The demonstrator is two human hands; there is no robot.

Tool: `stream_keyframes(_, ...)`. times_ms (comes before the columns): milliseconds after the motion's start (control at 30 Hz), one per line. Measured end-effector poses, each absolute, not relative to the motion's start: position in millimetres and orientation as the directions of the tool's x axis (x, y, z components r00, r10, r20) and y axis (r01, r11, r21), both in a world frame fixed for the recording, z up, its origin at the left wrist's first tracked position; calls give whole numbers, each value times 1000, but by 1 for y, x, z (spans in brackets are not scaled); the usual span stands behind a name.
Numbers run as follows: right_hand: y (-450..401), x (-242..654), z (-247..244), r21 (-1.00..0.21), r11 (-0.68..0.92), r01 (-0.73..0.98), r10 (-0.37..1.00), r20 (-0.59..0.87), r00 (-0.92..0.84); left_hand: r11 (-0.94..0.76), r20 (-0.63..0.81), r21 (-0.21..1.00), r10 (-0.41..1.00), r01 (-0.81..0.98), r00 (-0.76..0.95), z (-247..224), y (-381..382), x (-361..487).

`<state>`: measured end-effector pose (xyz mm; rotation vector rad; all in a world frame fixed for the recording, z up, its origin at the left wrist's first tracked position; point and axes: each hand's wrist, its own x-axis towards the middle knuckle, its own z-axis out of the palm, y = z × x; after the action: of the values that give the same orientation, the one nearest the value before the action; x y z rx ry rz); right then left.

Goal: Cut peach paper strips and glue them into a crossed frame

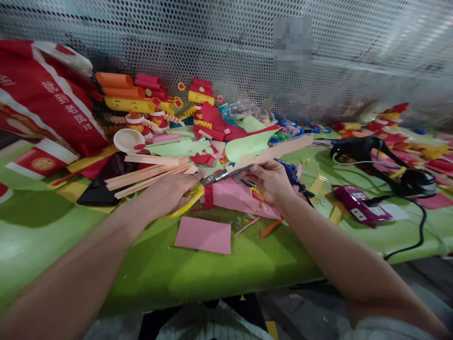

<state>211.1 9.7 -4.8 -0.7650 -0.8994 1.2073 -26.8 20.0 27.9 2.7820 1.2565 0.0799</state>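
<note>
My left hand (173, 190) is wrapped round the yellow handles of a pair of scissors (216, 176), whose blades point right. My right hand (268, 181) pinches a long light-orange paper strip (288, 147) near the scissor tips, and the strip extends up to the right. The blades lie along the strip's left end; whether they are parted is hard to tell. Several folded light-orange strips (146, 176) rest beside my left hand. A pink paper rectangle (204, 234) lies in front, with a larger pink sheet (231, 196) under my hands.
Paper figures (200, 97) and a white cup (129, 140) stand at the back. A black phone (106, 182), a red cup (42, 160) and a red bag (53, 97) are left. Right are a purple power socket (359, 203), a black headset (382, 163) and cables.
</note>
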Motion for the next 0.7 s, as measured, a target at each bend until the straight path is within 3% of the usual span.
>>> stream_keyframes(500,9,211,-4,-891,194,-411,980,162,111,-684,45,149,727,715,686,26,23,-29)
stream_keyframes(700,10,210,-5,-901,177,-396,984,147,105,-691,-13,171,711,702,703,25,23,-28)
